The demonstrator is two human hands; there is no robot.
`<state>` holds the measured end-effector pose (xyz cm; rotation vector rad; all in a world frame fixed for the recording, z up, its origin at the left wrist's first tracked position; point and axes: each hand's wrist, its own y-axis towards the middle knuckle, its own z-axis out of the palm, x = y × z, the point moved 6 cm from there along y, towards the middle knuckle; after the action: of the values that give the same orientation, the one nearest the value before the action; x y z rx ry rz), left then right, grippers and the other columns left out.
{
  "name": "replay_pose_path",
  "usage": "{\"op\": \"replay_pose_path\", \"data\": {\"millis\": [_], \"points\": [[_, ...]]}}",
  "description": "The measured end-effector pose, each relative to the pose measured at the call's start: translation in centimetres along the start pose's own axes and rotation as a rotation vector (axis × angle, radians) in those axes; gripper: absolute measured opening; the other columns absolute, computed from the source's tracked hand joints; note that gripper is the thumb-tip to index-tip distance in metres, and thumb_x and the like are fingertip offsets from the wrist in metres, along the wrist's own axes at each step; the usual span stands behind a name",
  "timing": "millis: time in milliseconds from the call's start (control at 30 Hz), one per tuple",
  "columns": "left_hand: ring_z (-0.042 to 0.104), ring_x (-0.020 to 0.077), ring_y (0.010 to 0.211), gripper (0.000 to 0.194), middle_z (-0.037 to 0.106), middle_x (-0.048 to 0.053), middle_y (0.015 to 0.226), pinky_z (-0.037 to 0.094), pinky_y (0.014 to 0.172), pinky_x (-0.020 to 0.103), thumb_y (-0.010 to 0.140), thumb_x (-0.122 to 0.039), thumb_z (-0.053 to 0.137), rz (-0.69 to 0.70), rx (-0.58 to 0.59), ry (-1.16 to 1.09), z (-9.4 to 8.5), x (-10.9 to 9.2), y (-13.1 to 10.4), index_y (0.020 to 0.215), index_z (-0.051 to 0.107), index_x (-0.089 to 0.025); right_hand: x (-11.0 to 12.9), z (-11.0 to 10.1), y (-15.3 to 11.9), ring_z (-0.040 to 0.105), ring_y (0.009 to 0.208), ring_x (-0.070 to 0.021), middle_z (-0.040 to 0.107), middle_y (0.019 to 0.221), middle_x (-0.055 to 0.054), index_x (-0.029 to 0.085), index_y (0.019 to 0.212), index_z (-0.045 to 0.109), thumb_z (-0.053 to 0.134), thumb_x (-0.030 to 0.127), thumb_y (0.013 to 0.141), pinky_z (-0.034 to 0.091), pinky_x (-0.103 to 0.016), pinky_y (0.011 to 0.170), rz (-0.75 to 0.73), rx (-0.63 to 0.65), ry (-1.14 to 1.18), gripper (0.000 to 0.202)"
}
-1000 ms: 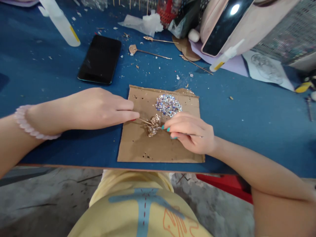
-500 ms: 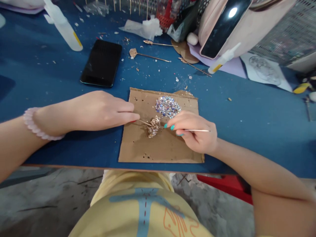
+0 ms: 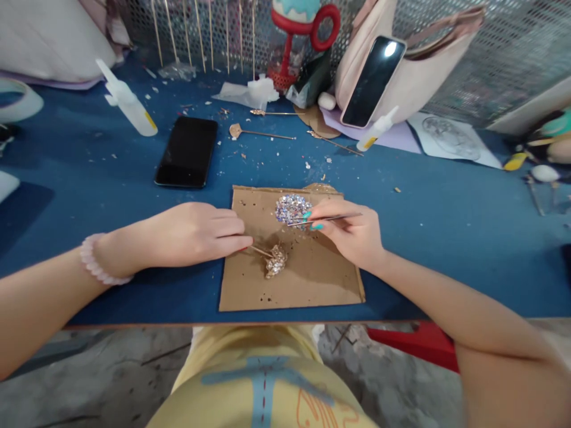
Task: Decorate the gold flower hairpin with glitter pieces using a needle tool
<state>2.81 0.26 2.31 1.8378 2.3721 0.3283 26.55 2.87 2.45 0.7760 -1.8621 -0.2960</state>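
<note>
My left hand [image 3: 196,235] is closed, pinching the thin stick of a gold hairpin [image 3: 276,261] whose leaf- or fan-shaped head is set with shiny stones. That head hangs just over a piece of cardboard [image 3: 307,291]. In my right hand [image 3: 354,235], thumb and fingers are closed on slim metal tweezers [image 3: 297,223]. The tweezer tips lie at the lower edge of a pile of small glittering rhinestones [image 3: 289,207] on the cardboard's far part. Whether the tips grip a stone is too small to tell.
Beyond the cardboard lie a black tablet-like device [image 3: 187,151], more gold hairpins [image 3: 263,134] and scattered bits. Glue bottles stand or lean at left [image 3: 131,107] and right [image 3: 377,131]. A phone [image 3: 372,80] leans on a pink bag [image 3: 414,71]. The table's front edge [image 3: 156,324] is close.
My right hand has moved from beside the hairpin's head up to the rhinestone pile with the tweezers. The left hand still holds the hairpin. The camera view has tilted up.
</note>
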Motion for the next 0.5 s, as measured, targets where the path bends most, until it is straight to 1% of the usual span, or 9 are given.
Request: {"op": "replay_pose_path", "data": {"millis": [133,233,300,400,433,500], "points": [[0.067,0.0171,0.084,0.029,0.075,0.007,0.098,0.052,0.070,0.028,0.105,-0.011,0.043,0.058,-0.012,0.103,-0.4,-0.7,0.3,0.113,0.070,-0.017,-1.2,0.2,0.0,0.078,0.081,-0.0165,0.083,0.086,-0.003,0.023,0.088,0.083,0.080,0.029,0.084,0.064,-0.029,0.077,0.193,-0.007,0.087,0.008],[0.068,0.0175,0.084,0.028,0.076,0.007,0.098,0.053,0.070,0.029,0.105,-0.010,0.043,0.079,-0.025,0.110,-0.7,-1.0,0.5,0.115,0.069,-0.015,-1.9,0.4,0.2,0.078,0.078,-0.0160,0.083,0.089,-0.005,0.022,0.088,0.084,0.079,0.028,0.084,0.063,-0.027,0.070,0.280,0.015,0.134,0.009],[0.068,0.0173,0.084,0.029,0.076,0.006,0.100,0.053,0.070,0.029,0.105,-0.008,0.042,0.083,-0.030,0.106,-0.8,-1.1,0.5,0.116,0.069,-0.015,-1.9,0.5,0.5,0.077,0.078,-0.0154,0.083,0.090,-0.005,0.022,0.088,0.083,0.078,0.028,0.084,0.062,-0.026,0.069,0.255,0.040,0.134,0.009],[0.069,0.0165,0.087,0.032,0.077,0.007,0.104,0.053,0.071,0.029,0.104,-0.006,0.042,0.085,-0.027,0.110,-0.5,-1.1,0.6,0.119,0.068,-0.016,-1.6,0.4,0.9,0.078,0.087,-0.0160,0.083,0.094,-0.005,0.022,0.087,0.082,0.078,0.031,0.085,0.063,-0.028,0.077,0.161,0.042,0.128,0.009],[0.069,0.0164,0.088,0.033,0.077,0.007,0.105,0.053,0.071,0.029,0.104,-0.006,0.042,0.085,-0.028,0.112,-0.4,-1.1,0.5,0.120,0.068,-0.017,-1.7,0.4,0.9,0.078,0.090,-0.0162,0.083,0.095,-0.006,0.022,0.087,0.081,0.077,0.031,0.086,0.063,-0.029,0.079,0.159,0.039,0.131,0.010],[0.069,0.0163,0.088,0.033,0.077,0.007,0.104,0.053,0.072,0.028,0.104,-0.007,0.042,0.090,-0.035,0.116,-0.2,-1.0,0.5,0.121,0.068,-0.017,-2.0,0.4,0.8,0.078,0.088,-0.0155,0.083,0.095,-0.006,0.021,0.089,0.081,0.075,0.033,0.089,0.063,-0.028,0.077,0.198,0.043,0.127,0.013]]}}
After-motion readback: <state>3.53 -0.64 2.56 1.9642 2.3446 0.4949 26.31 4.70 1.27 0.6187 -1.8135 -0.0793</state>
